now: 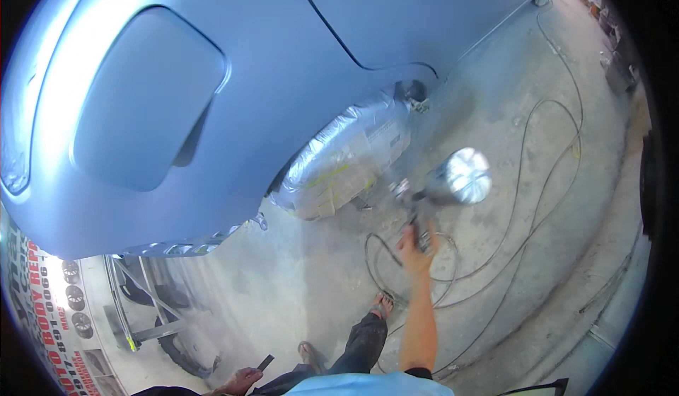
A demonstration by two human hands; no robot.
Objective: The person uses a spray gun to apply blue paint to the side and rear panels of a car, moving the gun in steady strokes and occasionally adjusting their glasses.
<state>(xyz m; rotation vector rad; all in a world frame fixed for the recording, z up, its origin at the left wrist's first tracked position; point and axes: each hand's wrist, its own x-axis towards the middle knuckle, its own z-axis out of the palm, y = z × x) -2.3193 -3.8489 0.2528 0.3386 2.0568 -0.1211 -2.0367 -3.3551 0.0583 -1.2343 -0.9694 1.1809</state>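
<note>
My right hand (417, 246) is wrapped round the handle of a spray gun (412, 201), which has a shiny silver paint cup (463, 176) on it. The gun stands off from the car, beside a wheel (346, 159) wrapped in clear plastic and tape. Above and to the left spreads the matte blue-grey car body (276, 63), with a rounded panel (152, 99) set in its side. At the lower edge, my left hand (240, 380) is closed on a small dark flat strip (265, 363), whose kind I cannot make out. The gun's outline is partly blurred.
A thin hose (523, 162) lies in loops over the concrete floor, near my sandalled feet (382, 305). At the lower left stands a metal frame stand (152, 329) beside a printed banner (60, 311). Several dark containers (619, 74) line the far right edge.
</note>
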